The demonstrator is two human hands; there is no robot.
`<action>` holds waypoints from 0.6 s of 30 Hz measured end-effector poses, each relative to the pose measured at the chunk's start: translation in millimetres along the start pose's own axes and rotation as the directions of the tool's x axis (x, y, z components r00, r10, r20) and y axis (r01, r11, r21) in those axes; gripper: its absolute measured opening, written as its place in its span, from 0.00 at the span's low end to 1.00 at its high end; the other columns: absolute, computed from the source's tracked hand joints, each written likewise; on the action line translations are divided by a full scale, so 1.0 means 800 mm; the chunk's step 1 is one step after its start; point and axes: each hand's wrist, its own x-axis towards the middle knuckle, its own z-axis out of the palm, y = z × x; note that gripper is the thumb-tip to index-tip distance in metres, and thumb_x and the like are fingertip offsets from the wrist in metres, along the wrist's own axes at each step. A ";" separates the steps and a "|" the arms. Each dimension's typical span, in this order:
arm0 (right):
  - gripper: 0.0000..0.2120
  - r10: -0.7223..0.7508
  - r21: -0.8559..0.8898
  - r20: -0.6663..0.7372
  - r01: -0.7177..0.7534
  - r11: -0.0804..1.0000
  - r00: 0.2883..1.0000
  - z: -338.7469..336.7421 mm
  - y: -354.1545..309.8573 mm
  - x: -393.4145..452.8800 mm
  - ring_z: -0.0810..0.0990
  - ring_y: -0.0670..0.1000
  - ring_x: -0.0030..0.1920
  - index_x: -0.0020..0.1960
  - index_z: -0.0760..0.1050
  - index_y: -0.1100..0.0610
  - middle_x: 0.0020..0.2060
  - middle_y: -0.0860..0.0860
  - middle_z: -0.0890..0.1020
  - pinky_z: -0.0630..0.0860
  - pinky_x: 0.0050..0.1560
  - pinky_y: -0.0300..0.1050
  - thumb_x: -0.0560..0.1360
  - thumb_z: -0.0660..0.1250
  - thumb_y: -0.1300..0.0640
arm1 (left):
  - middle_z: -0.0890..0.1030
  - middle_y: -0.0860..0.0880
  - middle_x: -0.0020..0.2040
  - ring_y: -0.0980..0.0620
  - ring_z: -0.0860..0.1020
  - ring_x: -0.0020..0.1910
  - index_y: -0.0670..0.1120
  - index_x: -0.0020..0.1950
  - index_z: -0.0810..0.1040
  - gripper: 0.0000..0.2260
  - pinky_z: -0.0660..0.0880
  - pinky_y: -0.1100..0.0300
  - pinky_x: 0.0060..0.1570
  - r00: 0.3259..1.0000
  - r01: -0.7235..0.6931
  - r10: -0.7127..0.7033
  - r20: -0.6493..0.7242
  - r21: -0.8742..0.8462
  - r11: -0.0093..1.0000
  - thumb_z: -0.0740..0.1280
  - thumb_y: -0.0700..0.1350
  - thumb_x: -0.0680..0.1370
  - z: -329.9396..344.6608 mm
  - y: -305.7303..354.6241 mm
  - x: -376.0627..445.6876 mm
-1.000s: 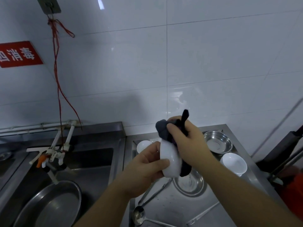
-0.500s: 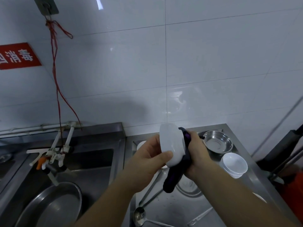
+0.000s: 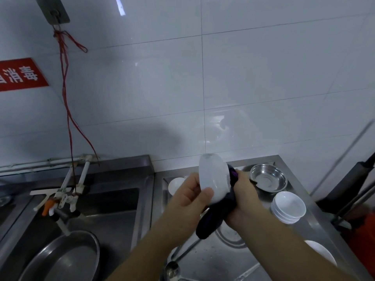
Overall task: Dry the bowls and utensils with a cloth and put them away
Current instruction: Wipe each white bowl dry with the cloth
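Bowl in hand: a white bowl [image 3: 213,179] is held on edge above the steel counter [image 3: 215,262], between both hands, its outside facing us.
Left hand: the left hand [image 3: 188,197] grips the bowl's near side, thumb pressed on its wall, fingers curled behind.
Right hand: the right hand [image 3: 243,197] is wrapped round a dark cloth [image 3: 215,216], pressing it against the bowl's far side; the cloth's loose end hangs below both hands.
Slip risk: I'd say the bowl could slide from the left thumb if it's wet, dropping onto the steel bowl [image 3: 229,234] directly under the hands.
Knock risk: the hanging cloth end could drag the spoon [image 3: 172,270] lying below the left wrist.
Waiting dishes: a stack of white bowls [image 3: 288,207] sits just right of the right hand, a steel dish [image 3: 267,177] beyond it, another white bowl [image 3: 175,185] behind the left hand.
Writing: a red sign [image 3: 19,75] far left on the wall shows white Chinese characters, seemingly mirrored, "消毒" readable; cut off at the edge.
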 end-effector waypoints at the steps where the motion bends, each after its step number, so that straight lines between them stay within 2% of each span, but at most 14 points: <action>1: 0.16 0.007 0.016 0.004 -0.007 1.000 1.000 -0.002 0.003 -0.001 0.86 0.58 0.34 0.46 0.82 0.61 0.36 0.58 0.84 0.83 0.33 0.50 0.80 0.65 0.49 | 0.85 0.52 0.61 0.51 0.84 0.62 0.59 0.64 0.81 0.12 0.81 0.59 0.59 1.000 -0.024 0.023 0.013 0.091 0.996 0.66 0.46 0.84 0.005 -0.003 -0.001; 3: 0.15 0.009 0.010 -0.003 -0.009 1.000 1.000 -0.004 0.005 -0.003 0.85 0.58 0.34 0.45 0.81 0.60 0.36 0.58 0.83 0.83 0.35 0.48 0.80 0.65 0.48 | 0.86 0.53 0.58 0.53 0.84 0.59 0.60 0.62 0.81 0.11 0.81 0.62 0.56 0.999 -0.047 0.044 0.025 0.192 0.980 0.66 0.47 0.83 0.011 -0.009 -0.003; 4: 0.14 0.013 -0.003 -0.008 -0.013 1.000 1.000 -0.003 0.004 -0.004 0.84 0.57 0.35 0.46 0.80 0.59 0.36 0.57 0.82 0.82 0.36 0.48 0.80 0.65 0.48 | 0.86 0.52 0.58 0.52 0.85 0.58 0.59 0.62 0.81 0.11 0.81 0.61 0.57 0.999 -0.046 0.043 0.021 0.187 0.981 0.67 0.47 0.82 0.012 -0.010 -0.002; 6: 0.12 0.004 -0.024 -0.041 -0.005 1.000 0.999 0.000 -0.002 -0.002 0.81 0.56 0.34 0.47 0.79 0.57 0.34 0.55 0.80 0.79 0.35 0.47 0.79 0.66 0.48 | 0.87 0.49 0.58 0.48 0.85 0.59 0.57 0.60 0.83 0.11 0.82 0.57 0.57 0.999 -0.018 0.021 -0.030 0.085 0.996 0.70 0.45 0.79 0.005 -0.007 0.001; 8: 0.10 -0.033 -0.041 -0.080 0.030 0.999 0.996 0.003 -0.009 0.002 0.80 0.56 0.35 0.49 0.79 0.56 0.35 0.54 0.80 0.78 0.36 0.47 0.78 0.68 0.49 | 0.87 0.44 0.58 0.43 0.86 0.59 0.53 0.57 0.86 0.10 0.84 0.54 0.55 0.995 0.047 -0.056 -0.083 -0.107 0.993 0.69 0.44 0.78 -0.007 0.001 0.007; 9: 0.10 -0.045 -0.051 -0.085 0.040 0.998 0.995 0.004 -0.011 0.003 0.80 0.57 0.37 0.50 0.80 0.56 0.37 0.54 0.81 0.78 0.37 0.49 0.77 0.69 0.49 | 0.87 0.42 0.58 0.42 0.86 0.58 0.52 0.56 0.87 0.10 0.84 0.53 0.54 0.993 0.084 -0.098 -0.068 -0.184 0.979 0.68 0.44 0.79 -0.013 0.005 0.009; 11: 0.11 -0.057 -0.051 -0.084 0.053 0.997 0.995 0.004 -0.010 0.004 0.82 0.57 0.36 0.50 0.81 0.57 0.37 0.54 0.82 0.79 0.36 0.50 0.76 0.69 0.49 | 0.86 0.40 0.60 0.39 0.86 0.59 0.49 0.57 0.87 0.10 0.85 0.50 0.53 0.991 0.126 -0.135 -0.024 -0.232 0.965 0.68 0.44 0.80 -0.023 0.007 0.013; 13: 0.11 -0.062 -0.042 -0.105 0.058 0.997 0.993 0.004 -0.005 0.004 0.82 0.57 0.34 0.51 0.82 0.58 0.37 0.55 0.83 0.79 0.33 0.50 0.77 0.67 0.50 | 0.86 0.39 0.61 0.38 0.85 0.61 0.48 0.59 0.85 0.09 0.84 0.47 0.55 0.994 0.103 -0.108 -0.013 -0.203 0.974 0.69 0.44 0.81 -0.026 0.005 0.013; 14: 0.13 -0.054 -0.033 -0.107 0.050 0.998 0.993 0.005 -0.001 0.003 0.82 0.58 0.36 0.54 0.82 0.59 0.40 0.56 0.83 0.80 0.35 0.51 0.78 0.66 0.51 | 0.86 0.40 0.61 0.39 0.85 0.61 0.49 0.60 0.84 0.09 0.84 0.46 0.57 0.996 0.078 -0.083 -0.023 -0.170 0.982 0.69 0.46 0.81 -0.024 0.002 0.011; 18: 0.18 0.014 0.021 -0.113 -0.011 1.000 0.993 0.011 0.017 -0.004 0.85 0.64 0.53 0.63 0.81 0.65 0.53 0.63 0.85 0.82 0.57 0.59 0.82 0.63 0.54 | 0.87 0.50 0.58 0.48 0.85 0.60 0.57 0.60 0.82 0.09 0.83 0.51 0.60 0.990 -0.049 0.069 -0.123 0.156 0.987 0.68 0.51 0.81 -0.008 -0.015 0.004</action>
